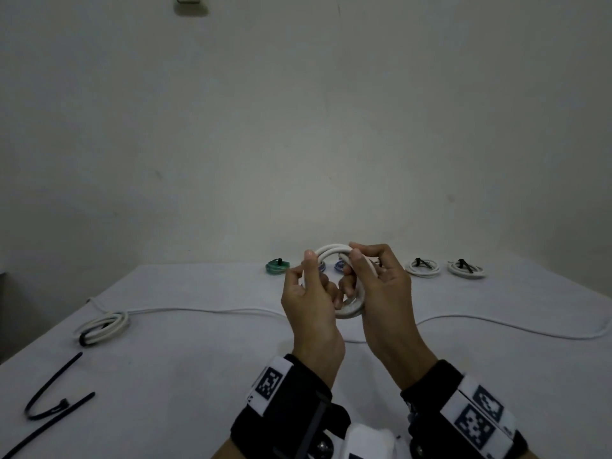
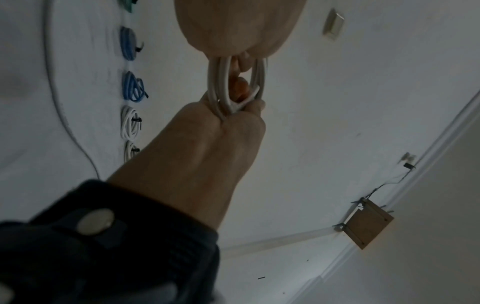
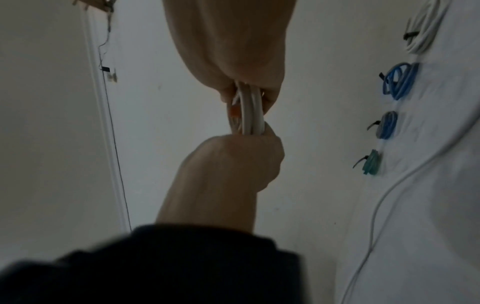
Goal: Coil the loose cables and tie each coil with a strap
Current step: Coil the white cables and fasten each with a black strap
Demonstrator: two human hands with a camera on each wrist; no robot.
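White cable is being held up as a coil (image 1: 342,283) above the table (image 1: 185,352), roughly at its middle, gripped on opposite sides by both hands. The left hand (image 1: 309,303) is being kept curled round the coil's left side, thumb and fingers clamped on the bundled loops; the right hand (image 1: 381,286) is being closed in the same way on the right side, with a fingertip pressed over the top of the loops. From the wrist views the strands are being seen bunched tightly between the two fists – no strap is being shown on this coil yet.

Progress is being judged as well along. At the table's far edge a row of finished coils is being shown, each crossed by a dark strap: a green coil (image 1: 277,267), two blue coils (image 2: 128,43) partly hidden behind the hands in the head view, and two white coils (image 1: 424,268) to the right. Near the left edge another white bundle (image 1: 102,327) is lying; a dark band seems to cross it, but whether it is fully tied cannot be told.

A long run of loose white cable (image 1: 496,323) is being trailed across the table on both sides of the hands, so more coiling appears to be left – whether it belongs to the held coil cannot be told. Black straps (image 1: 53,402) are lying unused at the near left corner, well apart from the hands. Strapping of the held coil is being judged as the step outstanding.
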